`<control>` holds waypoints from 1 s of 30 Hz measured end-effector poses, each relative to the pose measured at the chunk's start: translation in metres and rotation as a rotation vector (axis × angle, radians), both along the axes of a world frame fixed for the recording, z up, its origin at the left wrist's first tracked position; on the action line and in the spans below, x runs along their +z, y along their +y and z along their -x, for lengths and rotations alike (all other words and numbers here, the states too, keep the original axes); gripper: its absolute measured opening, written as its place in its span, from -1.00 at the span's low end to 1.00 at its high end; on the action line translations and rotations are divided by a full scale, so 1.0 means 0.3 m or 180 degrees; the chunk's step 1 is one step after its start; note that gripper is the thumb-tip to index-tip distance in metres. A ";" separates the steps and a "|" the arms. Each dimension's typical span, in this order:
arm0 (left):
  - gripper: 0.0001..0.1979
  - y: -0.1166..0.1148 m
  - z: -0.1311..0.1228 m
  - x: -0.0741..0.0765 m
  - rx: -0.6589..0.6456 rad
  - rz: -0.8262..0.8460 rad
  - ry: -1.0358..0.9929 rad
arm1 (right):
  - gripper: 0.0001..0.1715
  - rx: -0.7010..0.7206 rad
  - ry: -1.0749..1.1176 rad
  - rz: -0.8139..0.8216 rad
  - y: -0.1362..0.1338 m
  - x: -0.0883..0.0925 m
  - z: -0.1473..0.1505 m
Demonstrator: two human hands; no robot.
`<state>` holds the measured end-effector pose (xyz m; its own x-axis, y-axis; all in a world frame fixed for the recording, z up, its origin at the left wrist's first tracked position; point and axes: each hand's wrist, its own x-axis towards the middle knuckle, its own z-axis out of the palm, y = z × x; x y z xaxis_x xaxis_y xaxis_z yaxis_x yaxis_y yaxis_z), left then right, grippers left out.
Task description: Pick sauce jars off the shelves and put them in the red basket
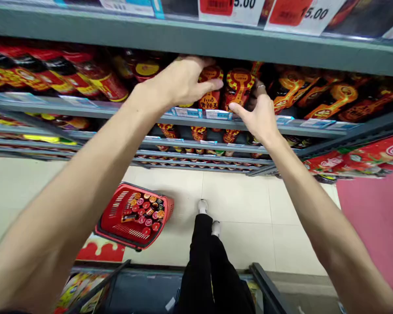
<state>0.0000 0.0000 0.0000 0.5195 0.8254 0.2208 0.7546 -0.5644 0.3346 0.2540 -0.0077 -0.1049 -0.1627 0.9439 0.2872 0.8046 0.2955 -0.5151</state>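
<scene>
Two sauce jars with red and orange labels stand side by side at the shelf's front edge. My left hand [191, 80] grips the left jar [209, 101], its thumb across the label and its fingertips hidden behind the top. Around the right jar [237, 85] is my right hand [260, 111], with the thumb at the lower front and the fingers along the right side. Dark jars with orange labels [330, 100] lean to the right of my right hand. Left of my left forearm are red-capped jars [94, 78].
The grey shelf board [144, 26] above sits close over both hands. Price tags [188, 112] line the shelf edge, with more jar rows below. A red shopping basket [106, 224] holding several jars stands on the tiled floor. Red packages [356, 157] fill the right side.
</scene>
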 end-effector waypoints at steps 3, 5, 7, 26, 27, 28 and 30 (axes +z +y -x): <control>-0.28 -0.005 0.043 -0.003 0.0117 0.0158 -0.0006 | 0.09 -0.0024 -0.0040 -0.0043 -0.017 0.014 0.027; -0.32 -0.001 0.060 -0.008 0.0167 0.0264 -0.0051 | 0.07 -0.0025 -0.0047 -0.0052 -0.027 0.021 0.037; -0.41 0.007 0.066 -0.015 0.0158 0.0331 -0.0111 | 0.05 -0.0010 -0.0042 -0.0040 -0.034 0.026 0.038; -0.33 0.032 0.046 -0.025 -0.0029 0.0206 0.0079 | -0.06 0.0125 -0.0027 -0.0152 -0.033 0.023 0.030; -0.33 0.037 0.049 -0.032 -0.0040 0.0207 0.0037 | -0.05 0.0126 -0.0023 -0.0133 -0.034 0.025 0.031; -0.32 0.039 0.052 -0.039 -0.0070 0.0195 -0.0008 | -0.05 0.0120 -0.0015 -0.0111 -0.033 0.026 0.032; -0.23 0.031 0.061 -0.051 -0.0228 0.0092 -0.0133 | -0.04 0.0097 0.0009 -0.0070 -0.034 0.028 0.031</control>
